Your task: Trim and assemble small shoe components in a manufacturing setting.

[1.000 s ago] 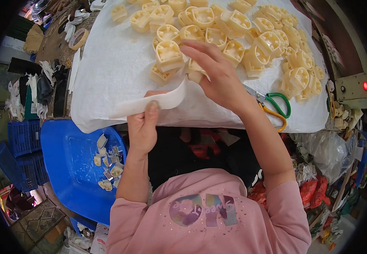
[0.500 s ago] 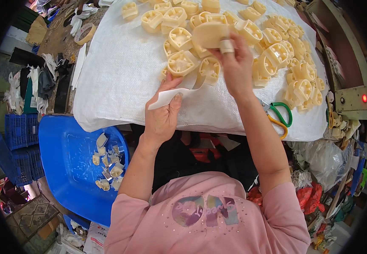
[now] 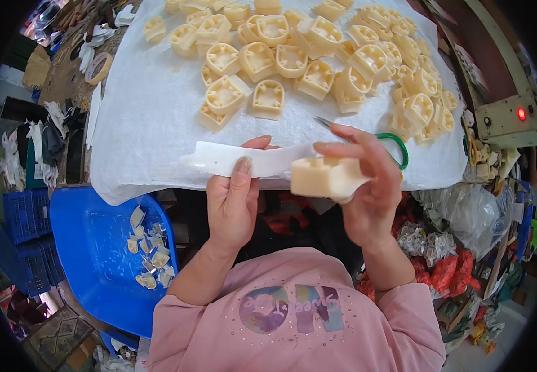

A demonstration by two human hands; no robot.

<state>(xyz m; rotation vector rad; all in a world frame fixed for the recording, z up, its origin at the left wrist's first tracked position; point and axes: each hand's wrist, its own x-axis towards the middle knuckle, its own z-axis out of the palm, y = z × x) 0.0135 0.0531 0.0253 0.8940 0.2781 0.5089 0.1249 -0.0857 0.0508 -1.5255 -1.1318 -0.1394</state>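
Observation:
My left hand [image 3: 232, 208] pinches a glossy white strip [image 3: 216, 160] between thumb and fingers. The strip lies level, its right end running toward the cream plastic part [image 3: 310, 180] beside it; whether they touch I cannot tell. That D-shaped, thick-walled part is in my right hand [image 3: 377, 192], held just above the front edge of the cloth-covered table. The fingers there are slightly smeared by motion. Behind them lie scissors with a green handle [image 3: 400, 147], partly hidden. Beyond both hands, several similar hollow cream parts [image 3: 268, 99] are heaped on the white cloth [image 3: 138, 124].
A blue tub [image 3: 88, 248] at the lower left holds several small cream and metallic pieces [image 3: 147, 254]. Blue crates [image 3: 26, 211] stand farther left. At the right are a machine box with a red light [image 3: 521, 114], clear plastic bags [image 3: 467, 217] and red bags [image 3: 451, 273].
My right hand has come from the heap toward me, carrying a cream part beside the strip. My left hand has drawn back from the heap, still holding the strip. The whole view has shifted slightly.

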